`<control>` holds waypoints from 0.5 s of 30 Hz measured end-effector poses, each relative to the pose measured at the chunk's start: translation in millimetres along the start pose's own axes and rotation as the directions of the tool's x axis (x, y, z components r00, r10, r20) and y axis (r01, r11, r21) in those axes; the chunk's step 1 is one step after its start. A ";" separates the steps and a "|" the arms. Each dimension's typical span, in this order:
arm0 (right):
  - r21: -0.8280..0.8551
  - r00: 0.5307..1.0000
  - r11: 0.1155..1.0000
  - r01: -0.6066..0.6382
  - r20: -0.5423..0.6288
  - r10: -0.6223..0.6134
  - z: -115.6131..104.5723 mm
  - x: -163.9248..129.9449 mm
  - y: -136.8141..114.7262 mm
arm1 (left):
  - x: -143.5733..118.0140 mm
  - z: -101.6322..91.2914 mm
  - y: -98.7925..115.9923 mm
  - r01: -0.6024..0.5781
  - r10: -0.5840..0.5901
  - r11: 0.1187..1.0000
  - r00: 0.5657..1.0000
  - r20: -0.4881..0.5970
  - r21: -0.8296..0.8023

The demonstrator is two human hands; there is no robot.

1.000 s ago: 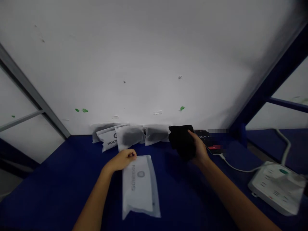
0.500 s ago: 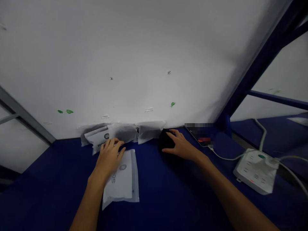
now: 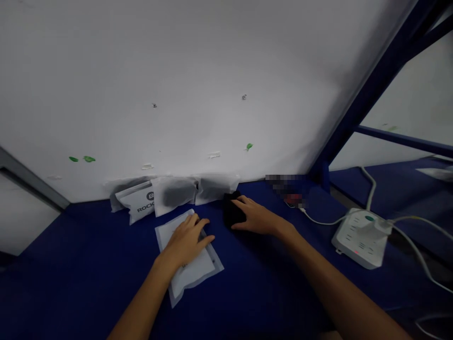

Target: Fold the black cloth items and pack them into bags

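My left hand (image 3: 187,242) lies with its fingers spread on a white, frosted plastic pouch (image 3: 200,271), which sits at a slant on the blue surface. The pouch's print is mostly covered by the hand. To the right, my right hand (image 3: 255,217) grips a small black, soft-looking bundle (image 3: 230,215) from its right side, thumb near and fingers on top. What the bundle is, I cannot make out. Behind both hands, several similar pouches lean against the wall; one white pouch (image 3: 138,202) shows the letters "ROCK", and dark contents show through another pouch (image 3: 175,193).
A phone (image 3: 292,200), partly blurred out, lies at the back right with a white cable plugged in. Farther right is a white power strip (image 3: 363,241) with cords. A blue metal frame (image 3: 368,94) rises on the right, and a white wall (image 3: 198,71) bounds the back.
My left hand has moved right and nearer from beside the leaning pouch onto the lying pouch, which has turned and shifted right. My right hand stays at the black bundle. The view has shifted slightly.
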State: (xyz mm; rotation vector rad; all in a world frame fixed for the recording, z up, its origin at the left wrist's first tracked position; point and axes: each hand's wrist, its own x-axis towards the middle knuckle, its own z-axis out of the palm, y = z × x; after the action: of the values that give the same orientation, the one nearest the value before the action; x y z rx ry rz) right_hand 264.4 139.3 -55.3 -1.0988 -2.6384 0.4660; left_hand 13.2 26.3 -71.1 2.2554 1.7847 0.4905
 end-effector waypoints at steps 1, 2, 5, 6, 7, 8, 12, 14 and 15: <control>-0.046 0.999 0.999 -0.011 -0.047 0.008 -0.9 -0.2 -2.8 | 1.5 1.7 2.0 -0.021 0.022 1.000 0.999 -0.027 0.017; -0.098 0.993 0.995 -0.022 -0.116 0.011 -2.1 -0.5 -7.3 | 3.0 3.3 3.4 -0.035 0.037 0.999 0.998 -0.053 0.034; -0.181 0.933 0.983 -0.028 -0.359 -0.039 -5.7 -2.7 -30.2 | 8.1 8.5 5.1 -0.028 0.043 0.994 0.989 -0.142 0.108; -0.170 0.911 0.985 -0.001 -0.406 -0.069 -6.1 -4.0 -39.5 | 9.9 10.0 5.6 -0.012 0.037 0.990 0.984 -0.177 0.140; -0.153 0.898 0.987 0.050 -0.426 -0.111 -5.6 -5.5 -48.5 | 11.7 11.4 6.5 0.007 0.030 0.985 0.977 -0.209 0.174; -0.135 0.894 0.985 0.108 -0.420 -0.155 -4.2 -7.0 -56.4 | 13.1 12.6 8.0 0.023 0.026 0.978 0.973 -0.229 0.208; -0.061 0.913 0.957 0.284 -0.287 -0.290 5.6 -8.6 -68.4 | 12.1 17.7 16.5 0.064 -0.002 0.952 0.979 -0.204 0.298; -0.029 0.921 0.952 0.306 -0.243 -0.304 6.8 -4.9 -61.1 | 7.4 23.0 19.0 0.050 0.001 0.954 0.985 -0.171 0.295; -0.016 0.924 0.954 0.300 -0.244 -0.294 5.2 -2.5 -54.7 | 4.8 26.4 19.2 0.030 0.015 0.959 0.988 -0.157 0.283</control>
State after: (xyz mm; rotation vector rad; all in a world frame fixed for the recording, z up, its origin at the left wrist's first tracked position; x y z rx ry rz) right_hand 229.2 100.0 -39.4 -0.6792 -2.5123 0.2755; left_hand 41.8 27.2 -87.5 2.4573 2.0581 0.4463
